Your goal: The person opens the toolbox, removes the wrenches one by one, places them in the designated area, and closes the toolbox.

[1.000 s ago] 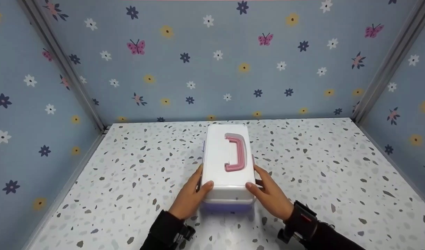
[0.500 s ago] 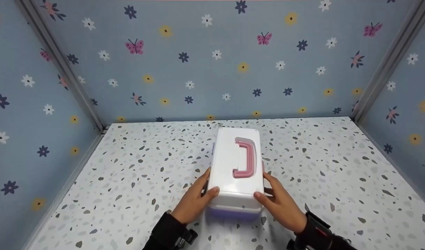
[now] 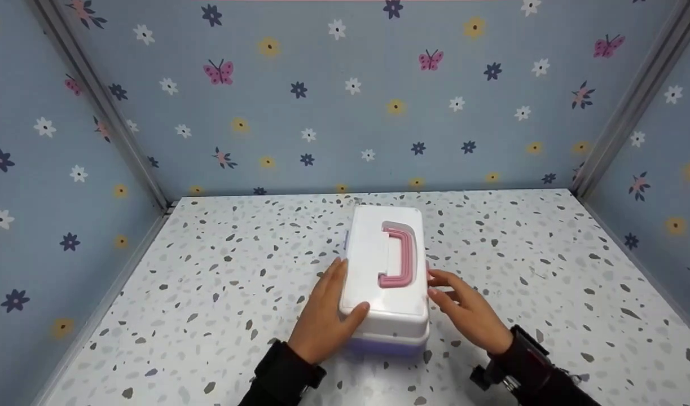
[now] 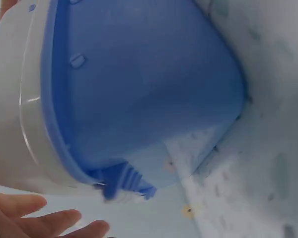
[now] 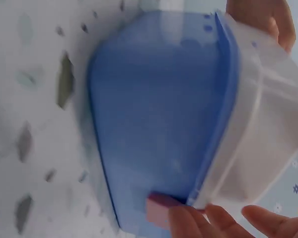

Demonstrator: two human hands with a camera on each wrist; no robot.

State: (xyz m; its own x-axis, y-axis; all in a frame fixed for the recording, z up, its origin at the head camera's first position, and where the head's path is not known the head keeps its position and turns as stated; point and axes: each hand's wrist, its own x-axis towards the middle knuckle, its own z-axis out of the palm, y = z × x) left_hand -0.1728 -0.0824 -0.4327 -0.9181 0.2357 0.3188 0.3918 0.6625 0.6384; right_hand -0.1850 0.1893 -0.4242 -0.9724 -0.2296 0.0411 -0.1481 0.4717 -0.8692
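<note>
A long, white-lidded, purple-bottomed plastic box (image 3: 370, 296) stands between the left hand (image 3: 326, 318) and the right hand (image 3: 470, 313). The left one is spread, thumb on top. The right one's fingers bend loosely by a small pink plastic latch (image 5: 160, 210) (touching it or not, I can't tell).

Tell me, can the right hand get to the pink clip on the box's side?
Probably yes: the right hand is beside the box, its fingertips right by the pink clip, and nothing seems to block them.
</note>
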